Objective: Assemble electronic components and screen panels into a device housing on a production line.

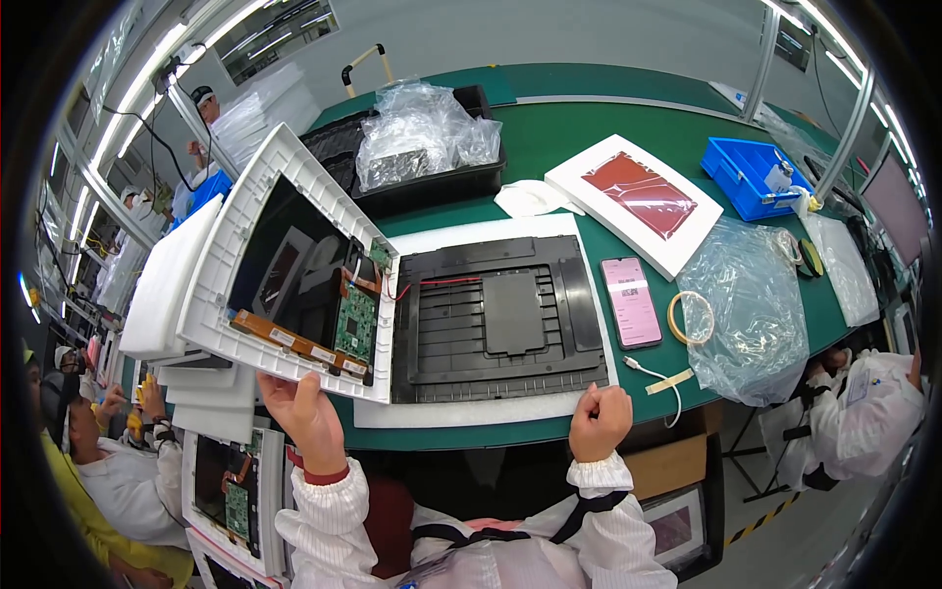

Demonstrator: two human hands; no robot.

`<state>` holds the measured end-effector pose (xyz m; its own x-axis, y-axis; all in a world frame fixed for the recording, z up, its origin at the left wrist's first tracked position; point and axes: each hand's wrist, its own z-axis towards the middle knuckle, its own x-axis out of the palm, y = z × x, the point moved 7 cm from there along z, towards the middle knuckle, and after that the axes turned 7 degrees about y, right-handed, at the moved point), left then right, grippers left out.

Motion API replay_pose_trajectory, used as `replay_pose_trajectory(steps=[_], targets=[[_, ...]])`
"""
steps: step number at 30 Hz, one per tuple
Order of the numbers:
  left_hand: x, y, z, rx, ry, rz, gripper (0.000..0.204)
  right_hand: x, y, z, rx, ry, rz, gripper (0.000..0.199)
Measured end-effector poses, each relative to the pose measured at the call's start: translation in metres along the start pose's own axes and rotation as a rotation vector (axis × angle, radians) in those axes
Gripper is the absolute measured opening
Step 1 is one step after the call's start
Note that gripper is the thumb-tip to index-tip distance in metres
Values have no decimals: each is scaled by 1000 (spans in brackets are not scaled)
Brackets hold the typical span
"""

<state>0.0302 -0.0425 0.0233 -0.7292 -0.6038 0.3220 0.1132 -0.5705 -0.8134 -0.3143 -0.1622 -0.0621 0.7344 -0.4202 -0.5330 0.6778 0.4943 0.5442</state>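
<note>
My left hand (306, 417) grips the lower edge of a white plastic frame (211, 285), which stands tilted up like an open lid. Inside the frame are a dark glass screen (294, 265), a green circuit board (356, 324) and an orange-brown flex strip (285, 339). A thin red wire (442, 282) runs from the board side to a black ribbed back cover (461, 334). The cover lies flat on a white foam sheet (471, 414). My right hand (600, 422) is closed beside the cover's near right corner; whatever its fingers hold, if anything, is hidden.
Right of the cover lie a pink-screened phone (631, 302), a tape roll (691, 318), a white cable (677, 401) and a clear plastic bag (751, 314). Behind are a white framed display (638, 201), a blue bin (751, 182) and a black crate (442, 191). Co-workers sit on both sides.
</note>
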Motion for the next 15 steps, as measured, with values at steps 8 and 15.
replay_pose_trajectory(steps=[8,15], targets=[[1,-4,0,11,-30,7,49,0,2,1,0,-3,-2,31],[2,-1,-1,11,-15,2,49,0,1,0,-10,-7,-10,30]])
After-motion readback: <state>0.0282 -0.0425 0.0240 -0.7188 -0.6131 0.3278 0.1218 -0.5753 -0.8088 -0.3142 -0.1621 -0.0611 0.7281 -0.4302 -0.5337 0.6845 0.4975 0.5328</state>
